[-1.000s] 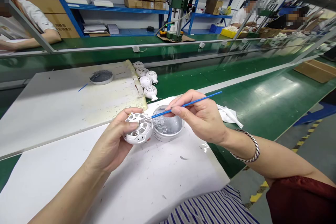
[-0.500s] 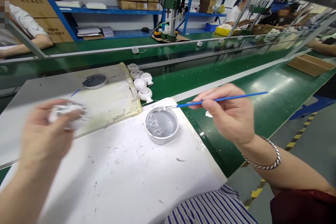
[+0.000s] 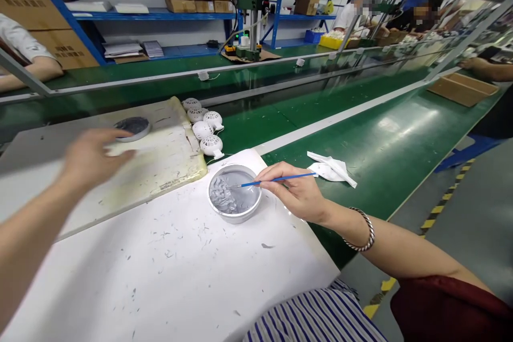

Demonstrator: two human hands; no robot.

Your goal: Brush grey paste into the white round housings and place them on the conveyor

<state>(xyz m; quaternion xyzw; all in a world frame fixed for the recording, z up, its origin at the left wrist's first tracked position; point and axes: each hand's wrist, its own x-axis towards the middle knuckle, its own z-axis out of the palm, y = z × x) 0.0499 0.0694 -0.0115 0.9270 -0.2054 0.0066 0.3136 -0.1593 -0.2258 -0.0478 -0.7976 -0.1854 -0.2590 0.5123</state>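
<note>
My right hand (image 3: 294, 189) pinches a thin paintbrush (image 3: 276, 178) with a blue handle. Its tip rests in the grey paste of a round white dish (image 3: 234, 219) on the white board (image 3: 168, 272). To the left, my left hand (image 3: 94, 157), blurred, has its thumb and fingers apart and nothing visible between them. Its fingertips overlap the near edge of a second dish (image 3: 134, 128) of darker grey paste; whether they touch it I cannot tell. Several white, round, vented covers (image 3: 211, 144) cluster beside the far board's yellowed edge.
A crumpled white tissue (image 3: 332, 168) lies on the green bench (image 3: 360, 128) right of my right hand. Farther right is a brown tray (image 3: 460, 89). A metal rail (image 3: 160, 75) crosses behind the boards, with a press machine (image 3: 250, 10) beyond. Co-workers sit along the line.
The white vented part has left my left hand, whose fingers have spread. My right hand has lowered the brush from the dish rim into the paste. The whole view has shifted slightly.
</note>
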